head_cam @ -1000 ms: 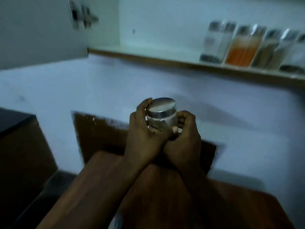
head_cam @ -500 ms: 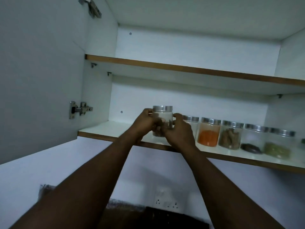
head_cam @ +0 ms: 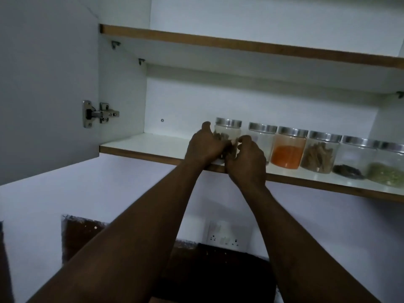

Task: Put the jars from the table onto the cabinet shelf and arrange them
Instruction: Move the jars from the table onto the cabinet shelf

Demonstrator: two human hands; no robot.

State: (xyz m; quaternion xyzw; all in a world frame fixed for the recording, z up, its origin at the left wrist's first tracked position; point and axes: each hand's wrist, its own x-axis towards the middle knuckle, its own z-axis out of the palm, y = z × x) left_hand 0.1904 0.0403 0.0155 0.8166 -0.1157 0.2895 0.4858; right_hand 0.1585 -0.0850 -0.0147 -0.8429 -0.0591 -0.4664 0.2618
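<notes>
Cabinet door (head_cam: 43,84): open, filling 9 to 11 o'clock.
Lower shelf (head_cam: 148,143): crosses mid-view and is bare at its 9 o'clock end. One second ago it sat high at 1 o'clock, with the jar held low, well beneath it.
Upper shelf (head_cam: 240,43): at 12 o'clock, seen from beneath.
Row of jars (head_cam: 328,149): five silver-lidded jars running toward 3 o'clock. They are a near-empty clear jar (head_cam: 261,137), an orange powder jar (head_cam: 288,149), a brown sticks jar (head_cam: 320,154), a dark seeds jar (head_cam: 352,160) and a green jar (head_cam: 388,169).
Left grip (head_cam: 204,148): fingers curled round the jar's 9 o'clock side, thumb raised beside the lid.
Right grip (head_cam: 247,159): fingers curled against the jar's lower side at 5 o'clock.
Jar (head_cam: 227,135): upright, with brown pieces inside, at 12 o'clock between both grips and just beside the clear jar. Half a second ago its lid stood clearly higher than that neighbour's; now the two are almost level. The hands hide its base, so contact with the shelf cannot be told.
Hinge (head_cam: 98,113): on the door at 9 o'clock.
Socket (head_cam: 227,234): on the wall at 6 o'clock.
</notes>
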